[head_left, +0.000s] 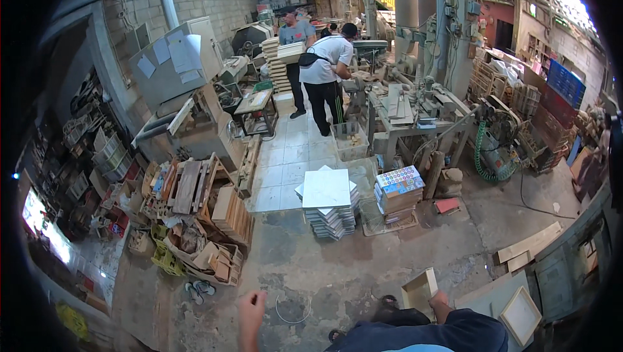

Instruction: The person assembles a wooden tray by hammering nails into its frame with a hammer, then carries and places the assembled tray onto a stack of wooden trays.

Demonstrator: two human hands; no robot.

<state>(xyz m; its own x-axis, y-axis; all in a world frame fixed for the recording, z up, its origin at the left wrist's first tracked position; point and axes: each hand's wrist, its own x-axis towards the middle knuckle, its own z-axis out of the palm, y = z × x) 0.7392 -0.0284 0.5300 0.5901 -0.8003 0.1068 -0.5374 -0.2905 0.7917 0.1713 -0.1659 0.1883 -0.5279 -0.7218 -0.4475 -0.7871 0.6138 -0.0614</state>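
My right hand [440, 301] grips the edge of a shallow, pale wooden box [409, 295], which is tilted beside my knees. Out over the bare floor, my left hand [252, 305] is raised with its fingers curled in, and I see nothing held in it. A thin wire ring [293, 321] lies on the floor to the right of that hand. On a board to my right rests a shallow wooden frame or tray [521, 315] with a white inside, near my right arm.
Ahead stand a stack of white square panels [326, 189] and a stack of patterned boxes [398, 186]. Wood scraps [211, 258] fill a pile at left, near sandals [199, 290]. Two people [328, 60] work beyond, beside a machine bench [405, 112].
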